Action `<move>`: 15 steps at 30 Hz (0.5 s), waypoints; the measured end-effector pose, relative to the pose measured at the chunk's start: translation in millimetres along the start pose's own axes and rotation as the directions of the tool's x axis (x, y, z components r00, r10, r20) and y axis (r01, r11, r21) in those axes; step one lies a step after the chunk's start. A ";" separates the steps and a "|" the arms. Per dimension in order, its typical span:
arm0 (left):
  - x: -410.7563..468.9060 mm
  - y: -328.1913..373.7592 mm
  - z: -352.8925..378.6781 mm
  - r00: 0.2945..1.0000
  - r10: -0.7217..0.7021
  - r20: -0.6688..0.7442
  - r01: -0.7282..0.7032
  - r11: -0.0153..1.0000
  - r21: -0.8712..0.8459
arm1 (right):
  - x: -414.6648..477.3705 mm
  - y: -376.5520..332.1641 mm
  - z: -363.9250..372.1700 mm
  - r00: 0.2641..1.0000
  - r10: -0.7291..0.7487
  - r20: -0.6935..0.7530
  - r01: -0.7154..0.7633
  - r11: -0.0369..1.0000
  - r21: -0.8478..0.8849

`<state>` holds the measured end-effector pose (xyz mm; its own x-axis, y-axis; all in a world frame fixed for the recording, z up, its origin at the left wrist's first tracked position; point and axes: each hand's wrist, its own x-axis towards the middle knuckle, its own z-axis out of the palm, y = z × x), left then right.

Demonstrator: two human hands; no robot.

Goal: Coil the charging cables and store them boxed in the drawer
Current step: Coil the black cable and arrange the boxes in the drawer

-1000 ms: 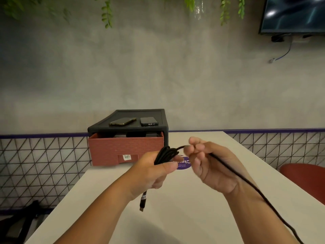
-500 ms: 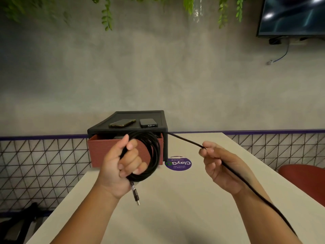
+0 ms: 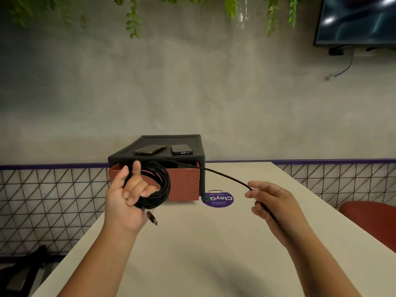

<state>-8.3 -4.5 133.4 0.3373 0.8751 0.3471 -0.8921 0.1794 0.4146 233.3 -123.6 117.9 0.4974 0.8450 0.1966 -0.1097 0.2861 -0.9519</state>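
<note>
A black charging cable [image 3: 165, 185] hangs in several loops round my left hand [image 3: 126, 198], held up palm toward me in front of the drawer, with its USB plug [image 3: 151, 218] dangling below the palm. A free strand runs right from the coil to my right hand [image 3: 270, 202], which pinches it between thumb and fingers; the rest trails under my right forearm. Behind stands a black drawer unit [image 3: 199, 146] with its red-brown drawer [image 3: 184, 183] pulled out. What lies inside the drawer is mostly hidden.
Two phones [image 3: 151, 149] [image 3: 181, 149] lie on top of the drawer unit. A purple round sticker [image 3: 217, 199] is on the white table [image 3: 203, 243]. A red chair [image 3: 372, 219] stands at the right, a wire grid wall panel to the left.
My hands have drawn apart: the left hand turned palm-up with the coil opened wide round it, while the right hand slid outward to the right along the free strand.
</note>
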 end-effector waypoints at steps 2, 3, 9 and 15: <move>-1.5 -1.5 2.6 0.999 0.003 -0.038 -0.002 1.000 0.008 | -0.5 12.4 7.2 0.993 -0.118 -0.018 0.101 0.913 -0.396; -2.8 -1.1 4.9 0.999 -0.002 -0.045 0.002 1.000 0.020 | -2.3 21.6 10.0 0.989 -0.144 0.035 0.136 0.792 -0.594; -5.2 0.0 11.8 0.999 -0.034 -0.007 0.034 0.999 0.039 | -31.1 63.0 34.1 0.899 0.138 0.416 0.394 0.165 -0.904; -8.6 -5.5 19.9 1.000 0.001 0.008 -0.004 0.915 0.404 | -71.3 17.8 59.5 0.672 0.379 0.636 0.488 0.419 -0.766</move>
<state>-0.3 -22.0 144.8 0.3384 0.8718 0.3542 -0.6960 -0.0215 0.7177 144.7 -151.8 100.9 -0.2541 0.9639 -0.0793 0.8556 0.1858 -0.4832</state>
